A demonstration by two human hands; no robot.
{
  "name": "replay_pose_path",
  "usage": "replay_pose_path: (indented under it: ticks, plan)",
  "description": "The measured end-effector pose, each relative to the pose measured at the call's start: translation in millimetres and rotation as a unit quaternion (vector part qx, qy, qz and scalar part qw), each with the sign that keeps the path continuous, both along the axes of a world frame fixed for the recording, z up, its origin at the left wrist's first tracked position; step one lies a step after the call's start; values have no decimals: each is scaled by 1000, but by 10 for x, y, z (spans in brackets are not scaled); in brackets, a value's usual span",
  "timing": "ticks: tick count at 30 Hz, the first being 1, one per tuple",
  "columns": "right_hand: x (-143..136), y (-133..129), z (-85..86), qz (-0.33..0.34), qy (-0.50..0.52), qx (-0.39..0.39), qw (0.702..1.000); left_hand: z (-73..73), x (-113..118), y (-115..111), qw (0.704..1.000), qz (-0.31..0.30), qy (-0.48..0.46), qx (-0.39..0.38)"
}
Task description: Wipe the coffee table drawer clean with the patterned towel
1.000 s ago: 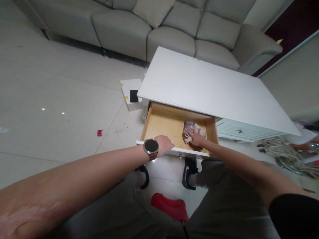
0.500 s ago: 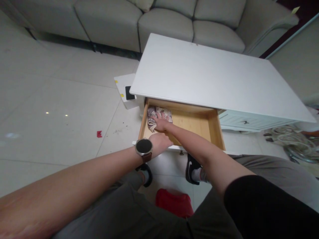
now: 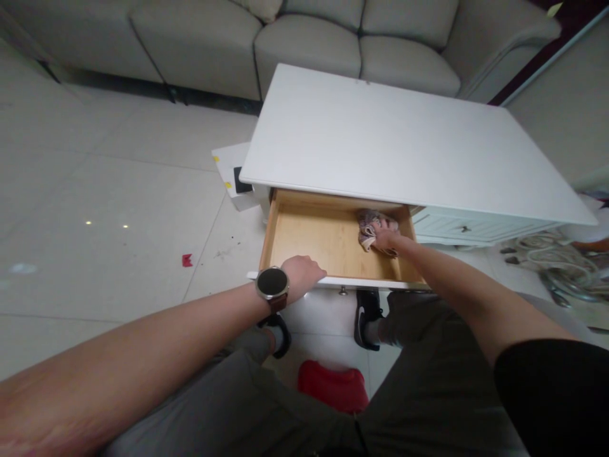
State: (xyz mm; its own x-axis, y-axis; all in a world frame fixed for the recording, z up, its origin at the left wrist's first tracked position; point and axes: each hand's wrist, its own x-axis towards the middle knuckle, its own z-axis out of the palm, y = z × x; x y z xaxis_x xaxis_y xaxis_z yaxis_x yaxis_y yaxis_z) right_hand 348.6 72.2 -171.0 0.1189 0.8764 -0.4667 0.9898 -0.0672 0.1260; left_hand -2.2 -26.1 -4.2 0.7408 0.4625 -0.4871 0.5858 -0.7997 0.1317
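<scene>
A wooden drawer (image 3: 314, 238) is pulled out from the white table (image 3: 404, 146). Inside it, at the right end, lies a crumpled patterned cloth (image 3: 368, 230), with my right hand (image 3: 386, 236) closed on it and pressing it to the drawer's bottom. My left hand (image 3: 304, 274), below a wristwatch (image 3: 273, 283), is wrapped over the top edge of the drawer's front, left of the small knob (image 3: 343, 291).
A grey sofa (image 3: 309, 51) stands behind the table. On the floor are a white box (image 3: 245, 200) at the table's left, a red scrap (image 3: 187, 260), a red object (image 3: 333, 386) between my feet, and coiled hoses (image 3: 547, 254) at the right.
My right hand has moved the cloth from the left end of the drawer to the right end, and its spread fingers have closed on it. My left hand stays on the drawer's front.
</scene>
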Motion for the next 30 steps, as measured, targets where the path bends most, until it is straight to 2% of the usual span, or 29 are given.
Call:
replay_pose_path:
  ticks: [3, 7, 10, 13, 18, 20, 22, 24, 26, 30]
  plan:
    - [96, -39, -18, -1, -13, 13, 1000, 24, 5, -10, 1000, 1, 1, 5]
    - [-202, -49, -98, -36, 24, 38, 998, 35, 14, -6, 1000, -2, 9, 9]
    - [-526, -57, -144, -41, 59, 46, 996, 10, 15, 2, 1000, -2, 6, 7]
    - [-926, -47, -148, 24, 108, 37, 993, -15, 15, -4, 1000, -1, -4, 7]
    - [-1901, 103, -147, 135, 182, -2, 974, 42, 26, -22, 1000, 8, -1, -7]
    - [-2309, 208, -162, 142, 207, 1, 968, 76, 31, -21, 1000, 13, 8, -21]
    - [-2634, 310, -175, 116, 212, 8, 970, 81, 32, -19, 999, 13, 10, -29]
    - [-2839, 372, -178, 91, 201, 7, 975, 48, 30, -20, 999, 20, -4, -25]
    - [-2931, 362, -162, 89, 186, -4, 979, -13, 26, -28, 999, 31, -21, -18]
    - [-2958, 88, -105, 114, 159, -56, 979, -114, 13, -54, 999, 35, -23, -9]
